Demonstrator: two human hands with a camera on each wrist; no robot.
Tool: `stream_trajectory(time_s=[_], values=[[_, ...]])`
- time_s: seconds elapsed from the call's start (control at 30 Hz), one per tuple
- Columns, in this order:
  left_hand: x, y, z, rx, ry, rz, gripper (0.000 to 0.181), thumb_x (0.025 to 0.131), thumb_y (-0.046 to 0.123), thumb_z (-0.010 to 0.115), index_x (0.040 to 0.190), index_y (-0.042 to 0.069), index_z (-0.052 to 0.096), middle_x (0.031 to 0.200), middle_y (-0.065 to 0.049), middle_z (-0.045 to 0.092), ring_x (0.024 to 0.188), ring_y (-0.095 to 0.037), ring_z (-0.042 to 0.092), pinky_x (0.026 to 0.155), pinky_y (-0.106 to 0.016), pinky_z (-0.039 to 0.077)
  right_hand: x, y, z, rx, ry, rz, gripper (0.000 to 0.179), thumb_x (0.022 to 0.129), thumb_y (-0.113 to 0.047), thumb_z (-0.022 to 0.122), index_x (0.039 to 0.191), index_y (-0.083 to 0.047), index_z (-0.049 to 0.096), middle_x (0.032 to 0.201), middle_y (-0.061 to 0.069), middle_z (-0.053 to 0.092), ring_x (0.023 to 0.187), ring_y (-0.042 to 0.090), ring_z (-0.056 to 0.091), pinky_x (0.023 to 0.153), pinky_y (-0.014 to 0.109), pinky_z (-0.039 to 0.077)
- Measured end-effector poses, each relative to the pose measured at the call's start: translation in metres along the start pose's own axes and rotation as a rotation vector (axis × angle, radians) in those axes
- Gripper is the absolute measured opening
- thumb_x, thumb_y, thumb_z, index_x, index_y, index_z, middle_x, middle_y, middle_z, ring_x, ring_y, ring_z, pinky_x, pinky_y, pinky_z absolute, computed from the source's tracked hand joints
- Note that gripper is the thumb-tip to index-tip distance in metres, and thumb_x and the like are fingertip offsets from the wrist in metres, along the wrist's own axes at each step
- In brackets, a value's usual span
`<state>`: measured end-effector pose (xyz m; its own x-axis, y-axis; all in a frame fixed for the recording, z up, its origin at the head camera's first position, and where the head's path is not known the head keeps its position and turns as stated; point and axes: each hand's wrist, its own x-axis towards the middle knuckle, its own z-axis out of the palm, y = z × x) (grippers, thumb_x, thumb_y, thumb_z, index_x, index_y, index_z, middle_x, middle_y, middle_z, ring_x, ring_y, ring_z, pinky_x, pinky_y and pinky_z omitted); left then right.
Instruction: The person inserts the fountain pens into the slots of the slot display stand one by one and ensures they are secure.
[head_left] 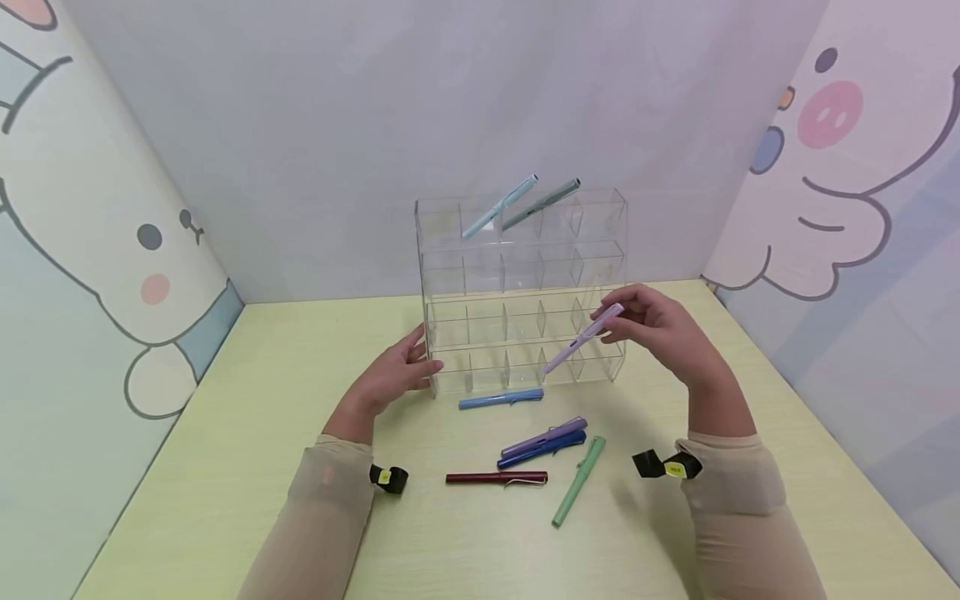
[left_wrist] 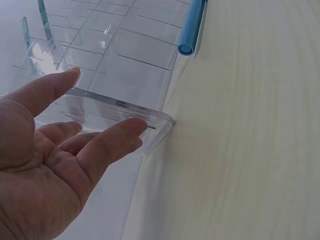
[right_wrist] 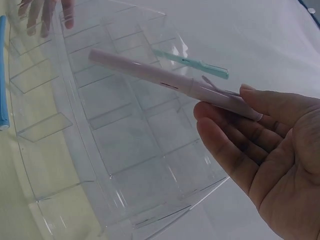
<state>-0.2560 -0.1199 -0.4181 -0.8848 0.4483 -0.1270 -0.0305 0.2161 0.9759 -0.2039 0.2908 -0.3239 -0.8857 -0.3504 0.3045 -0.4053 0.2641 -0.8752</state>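
The slim, pale-lilac plastic pen point(right_wrist: 140, 73), judged light, stiff and slippery, is pinched by its cap end, the surest hold, with right-hand fingers point(right_wrist: 227, 150), left-hand fingers point(left_wrist: 107, 150) being spread.

The yellow counter point(head_left: 300, 350) carries a clear rack point(head_left: 483, 321), standing near its back edge, roughly midway between the left and right edges. A light blue pen point(head_left: 501, 399) lies just before the rack and a red pen point(head_left: 491, 478) farther from the back edge, both roughly parallel to it. Between them, slanting side by side, lie a purple pen point(head_left: 542, 437) and a dark blue pen point(head_left: 540, 451); a green pen point(head_left: 578, 482) slants nearer the right edge.
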Motion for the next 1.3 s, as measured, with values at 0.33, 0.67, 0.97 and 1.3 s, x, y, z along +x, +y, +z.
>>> stream_trajectory(time_s=[0.33,0.67,0.97,1.3], values=[[0.000,0.000,-0.001,0.006,0.001,-0.010,0.087,0.096,0.025,0.065,0.159,0.033,0.006,0.164,-0.005,0.021,0.135,-0.023,0.049,0.102,-0.041,0.049,0.004,0.011,-0.002,0.190,0.162,-0.092,0.030,0.096,-0.004,0.060,0.123,0.007,0.053,0.116,0.020,0.063,0.096,0.024,0.070,0.082,0.038,0.058],[0.001,0.000,-0.001,0.012,0.001,-0.010,0.085,0.097,0.023,0.064,0.159,0.032,0.006,0.163,-0.004,0.022,0.135,-0.023,0.048,0.102,-0.042,0.049,0.004,0.011,0.000,0.263,0.185,-0.106,0.031,0.096,-0.001,0.059,0.123,0.011,0.050,0.114,0.017,0.065,0.094,0.023,0.071,0.082,0.037,0.058],[-0.001,0.000,-0.003,0.024,0.007,-0.018,0.086,0.097,0.024,0.064,0.159,0.032,0.005,0.164,-0.004,0.020,0.136,-0.023,0.047,0.102,-0.042,0.049,0.008,0.010,0.001,0.349,0.344,-0.192,0.032,0.094,0.004,0.060,0.125,0.008,0.055,0.111,0.014,0.068,0.094,0.022,0.071,0.083,0.037,0.056],[-0.001,-0.001,-0.001,0.022,0.016,-0.032,0.088,0.094,0.029,0.068,0.158,0.035,0.007,0.163,-0.001,0.022,0.133,-0.024,0.051,0.104,-0.043,0.047,0.021,0.008,-0.009,0.498,0.479,-0.278,0.036,0.093,0.003,0.060,0.129,0.007,0.055,0.110,0.018,0.065,0.096,0.024,0.070,0.085,0.038,0.056]])
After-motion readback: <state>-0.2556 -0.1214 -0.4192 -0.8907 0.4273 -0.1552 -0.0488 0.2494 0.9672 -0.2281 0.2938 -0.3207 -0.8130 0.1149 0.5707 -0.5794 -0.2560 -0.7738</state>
